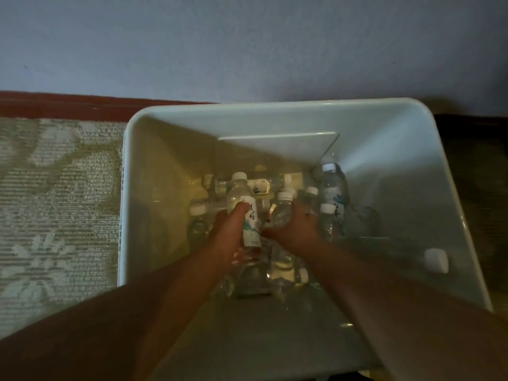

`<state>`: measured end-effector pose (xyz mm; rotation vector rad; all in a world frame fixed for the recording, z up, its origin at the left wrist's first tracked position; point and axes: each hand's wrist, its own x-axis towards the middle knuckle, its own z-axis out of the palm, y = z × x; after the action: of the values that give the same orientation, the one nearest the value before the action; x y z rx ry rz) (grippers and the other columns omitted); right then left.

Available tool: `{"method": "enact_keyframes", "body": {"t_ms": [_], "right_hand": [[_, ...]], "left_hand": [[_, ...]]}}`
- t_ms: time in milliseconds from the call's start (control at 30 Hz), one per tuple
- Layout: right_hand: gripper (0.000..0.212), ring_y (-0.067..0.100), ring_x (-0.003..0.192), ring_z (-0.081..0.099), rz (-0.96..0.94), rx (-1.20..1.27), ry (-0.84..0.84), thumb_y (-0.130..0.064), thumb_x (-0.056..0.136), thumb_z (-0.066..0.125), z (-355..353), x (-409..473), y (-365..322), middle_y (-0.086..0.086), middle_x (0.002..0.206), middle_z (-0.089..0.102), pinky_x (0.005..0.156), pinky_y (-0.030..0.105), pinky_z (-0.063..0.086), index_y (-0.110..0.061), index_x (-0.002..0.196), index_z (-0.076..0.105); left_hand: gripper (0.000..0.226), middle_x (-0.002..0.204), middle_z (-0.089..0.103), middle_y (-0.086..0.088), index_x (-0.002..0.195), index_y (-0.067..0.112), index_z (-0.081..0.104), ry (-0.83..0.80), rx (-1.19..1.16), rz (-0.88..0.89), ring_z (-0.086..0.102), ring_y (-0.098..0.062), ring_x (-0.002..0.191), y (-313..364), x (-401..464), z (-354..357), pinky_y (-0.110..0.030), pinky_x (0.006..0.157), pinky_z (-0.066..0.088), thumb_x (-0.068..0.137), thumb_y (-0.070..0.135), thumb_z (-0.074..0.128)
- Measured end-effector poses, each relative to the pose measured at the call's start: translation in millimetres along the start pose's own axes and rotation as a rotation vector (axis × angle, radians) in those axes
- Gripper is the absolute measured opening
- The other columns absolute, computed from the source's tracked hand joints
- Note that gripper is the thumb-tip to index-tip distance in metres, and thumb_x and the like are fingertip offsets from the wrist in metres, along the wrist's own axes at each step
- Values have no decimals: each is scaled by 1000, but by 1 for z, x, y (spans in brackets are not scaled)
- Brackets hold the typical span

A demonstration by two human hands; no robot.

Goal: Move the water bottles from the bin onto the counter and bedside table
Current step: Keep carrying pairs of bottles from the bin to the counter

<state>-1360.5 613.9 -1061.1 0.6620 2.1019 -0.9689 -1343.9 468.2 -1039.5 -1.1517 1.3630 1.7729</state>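
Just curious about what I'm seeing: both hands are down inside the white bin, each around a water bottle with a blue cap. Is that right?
Not quite. In the head view the caps are white, not blue. Otherwise yes: the left hand and right hand are each around a water bottle inside the white bin.

Glossy plastic bin (412, 171), clear plastic bottles (242, 199)

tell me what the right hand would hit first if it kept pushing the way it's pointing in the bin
Probably the small white-capped bottle just past the right hand, which already grips a bottle; depth is unclear.
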Motion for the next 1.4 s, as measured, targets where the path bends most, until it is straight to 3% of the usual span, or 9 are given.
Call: {"method": "enact_keyframes", "body": {"t_ms": [100, 233, 333, 400, 500, 700, 867, 1133, 1400], "right_hand": [[88, 36, 117, 65, 125, 373, 106, -23, 66, 95, 18, -19, 7, 15, 129, 65, 98, 49, 55, -9, 140, 49], [59, 40, 109, 70, 129, 897, -143, -33, 83, 81, -7, -53, 5, 21, 120, 72, 97, 63, 53, -6, 132, 61], [51, 46, 120, 63, -12, 1029, -352, -39, 98, 59, -41, -91, -15, 26, 133, 63, 106, 65, 44, -13, 141, 52], [42, 42, 112, 65, -87, 1105, -408, -35, 100, 54, -71, -117, -40, 22, 126, 65, 100, 59, 49, -16, 137, 53], [63, 36, 102, 67, -123, 1082, -410, -40, 93, 58, -127, -172, -84, 20, 119, 64, 87, 47, 55, -10, 147, 46], [45, 31, 90, 73, -268, 1074, -209, -45, 97, 54, -261, -299, -163, 14, 96, 73, 83, 43, 56, -9, 123, 60], [67, 46, 119, 63, -412, 1114, 20, -50, 83, 65, -390, -444, -228, 26, 127, 66, 107, 62, 45, -7, 133, 60], [21, 34, 97, 72, -622, 966, 406, -24, 100, 55, -568, -661, -249, 14, 98, 77, 94, 52, 56, -10, 105, 71], [45, 47, 102, 71, -918, 1059, 739, -28, 84, 56, -714, -810, -187, 25, 107, 75, 86, 56, 59, 0, 116, 67]], "left_hand": [[73, 115, 73, -18, 128, 7, 62, -30, -22, -39, 72, -36, 97, 1, -11, -3, -43, 77, 58, 80, 62, 72], [54, 86, 73, -10, 111, 7, 69, -158, -154, -87, 66, -26, 71, 14, -42, -17, -39, 72, 55, 83, 52, 72], [37, 76, 68, -2, 95, 13, 68, -311, -188, -50, 64, -19, 64, 34, -84, -20, -37, 67, 55, 84, 49, 69], [42, 76, 68, -1, 104, 13, 66, -342, -130, 9, 66, -18, 62, 55, -121, -9, -35, 62, 55, 78, 46, 70], [65, 83, 73, -6, 126, 9, 60, -351, -27, 161, 71, -23, 67, 97, -189, 17, -36, 58, 59, 73, 45, 70], [41, 115, 74, -19, 128, 15, 63, -385, 161, 384, 70, -44, 106, 208, -334, 80, -64, 92, 54, 94, 39, 62], [42, 111, 76, -18, 125, 15, 65, -579, 299, 582, 73, -39, 100, 306, -496, 150, -53, 82, 60, 88, 36, 65], [48, 113, 75, -18, 123, 17, 66, -820, 414, 833, 73, -38, 101, 374, -728, 271, -54, 83, 60, 80, 35, 73], [49, 113, 75, -19, 122, 16, 68, -1076, 530, 990, 73, -39, 102, 361, -898, 428, -61, 88, 58, 80, 42, 71]]}}
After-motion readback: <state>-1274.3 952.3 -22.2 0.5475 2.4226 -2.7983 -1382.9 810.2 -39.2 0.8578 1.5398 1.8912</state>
